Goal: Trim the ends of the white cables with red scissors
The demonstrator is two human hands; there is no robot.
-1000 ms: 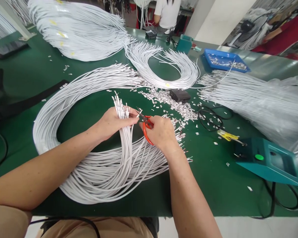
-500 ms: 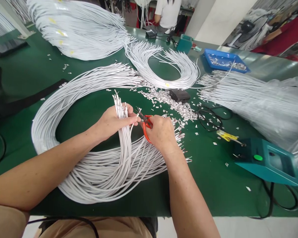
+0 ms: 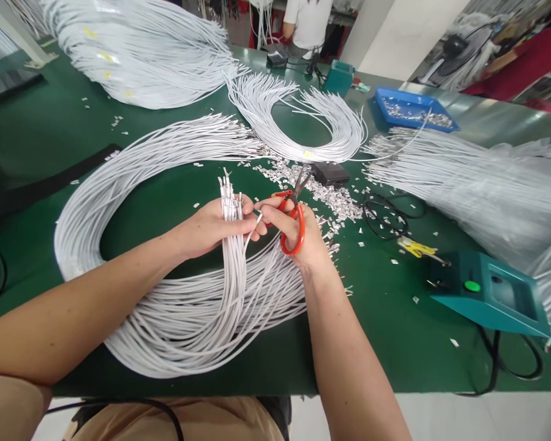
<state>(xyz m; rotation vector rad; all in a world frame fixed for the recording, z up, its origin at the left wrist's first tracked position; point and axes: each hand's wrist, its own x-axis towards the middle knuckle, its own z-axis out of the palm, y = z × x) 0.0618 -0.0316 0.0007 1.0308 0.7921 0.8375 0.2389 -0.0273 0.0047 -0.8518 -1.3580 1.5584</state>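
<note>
My left hand (image 3: 211, 228) is closed around a bunch of white cables (image 3: 233, 263), whose stripped, silvery ends point up above the fingers. One cable end (image 3: 258, 217) stands apart from the bunch, between my two hands. My right hand (image 3: 303, 236) holds scissors (image 3: 296, 247) with red-orange handles, the dark blades pointing up and away from the cables. Its thumb and fingertip are at that single cable end; whether they pinch it is hard to see. Below both hands, a large coil of white cables (image 3: 165, 343) curves across the green table.
Small silvery scraps (image 3: 330, 199) lie heaped beyond my right hand, beside a black block (image 3: 330, 174). A teal machine (image 3: 491, 294) with a green button stands at right, near yellow-handled pliers (image 3: 417, 247). Further back are another cable coil (image 3: 303, 147) and a blue tray (image 3: 416, 119).
The scissors have swung in my right hand: their blades have left the cable end and point upward. My right thumb and fingertip have come to the cable end. The left hand has shifted slightly right.
</note>
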